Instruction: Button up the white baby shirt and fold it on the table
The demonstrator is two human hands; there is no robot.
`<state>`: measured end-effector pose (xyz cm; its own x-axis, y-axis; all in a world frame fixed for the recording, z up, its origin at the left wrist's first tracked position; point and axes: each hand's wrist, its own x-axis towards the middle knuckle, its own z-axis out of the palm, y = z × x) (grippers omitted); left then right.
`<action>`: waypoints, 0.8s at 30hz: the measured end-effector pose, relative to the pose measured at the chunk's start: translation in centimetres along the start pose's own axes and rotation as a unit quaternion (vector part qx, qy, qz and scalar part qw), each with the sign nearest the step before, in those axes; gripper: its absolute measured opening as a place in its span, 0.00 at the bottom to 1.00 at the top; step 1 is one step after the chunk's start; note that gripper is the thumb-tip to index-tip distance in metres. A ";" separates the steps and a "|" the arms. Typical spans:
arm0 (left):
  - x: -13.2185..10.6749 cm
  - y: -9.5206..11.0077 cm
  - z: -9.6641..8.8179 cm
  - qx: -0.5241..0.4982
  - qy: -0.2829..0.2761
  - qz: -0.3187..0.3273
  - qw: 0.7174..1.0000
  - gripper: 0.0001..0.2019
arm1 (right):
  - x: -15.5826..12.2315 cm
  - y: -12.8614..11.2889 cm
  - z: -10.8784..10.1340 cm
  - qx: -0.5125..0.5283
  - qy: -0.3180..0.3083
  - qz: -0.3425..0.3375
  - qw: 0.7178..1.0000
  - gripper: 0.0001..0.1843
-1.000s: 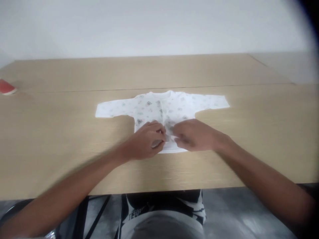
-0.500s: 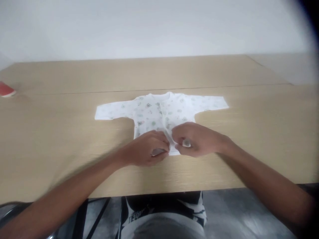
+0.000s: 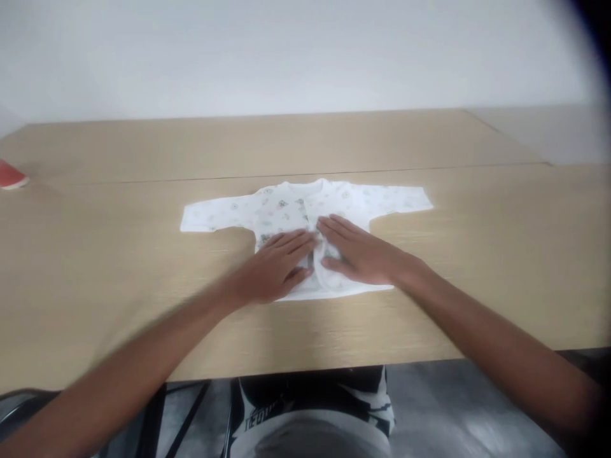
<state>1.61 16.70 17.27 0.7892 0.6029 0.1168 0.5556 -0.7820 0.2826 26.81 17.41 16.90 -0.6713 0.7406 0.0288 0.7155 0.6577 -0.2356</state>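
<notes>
A small white baby shirt (image 3: 281,207) with a faint print lies spread on the table, its sleeves stretched out to both sides and its neckline away from me. My left hand (image 3: 281,264) rests on the lower left front of the shirt, fingers extended and pointing toward the middle opening. On the right front panel lies my right hand (image 3: 358,251), with its fingers stretched out and its thumb apart. Both hands hold nothing. Part of the shirt's front is hidden beneath them, and the bottom hem shows below.
The wooden table (image 3: 119,273) extends on all sides of the shirt, with a seam running across it behind the neckline. A red object with a pale rim (image 3: 12,175) sits at the far left edge. A white wall (image 3: 286,57) stands behind the table.
Both hands were pinching at the shirt's lower front edges. Now their fingers have straightened and lie flat on the cloth, slightly farther from me. More of the hem shows.
</notes>
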 end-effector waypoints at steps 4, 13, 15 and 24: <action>-0.1 -0.3 0.0 0.026 -0.001 -0.003 1.000 0.22 | -0.2 0.4 -0.5 0.017 -0.054 0.036 0.998 0.47; 0.0 -2.1 -0.2 0.051 -0.051 -0.066 0.995 0.30 | 0.6 2.1 0.6 0.004 0.009 0.100 0.995 0.42; -0.1 -4.1 -0.9 0.061 -0.035 -0.118 0.991 0.30 | 1.0 3.4 1.2 -0.014 0.046 0.148 0.988 0.42; -1.4 -9.1 -2.9 0.080 -0.070 -0.331 0.937 0.34 | 0.4 6.6 0.2 -0.040 0.029 0.262 0.964 0.46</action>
<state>-5.30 23.49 17.29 0.2770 0.9471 -0.1623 0.9594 -0.2633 0.1010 31.22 21.97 15.18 -0.2028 0.9790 -0.0190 0.9677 0.1975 -0.1565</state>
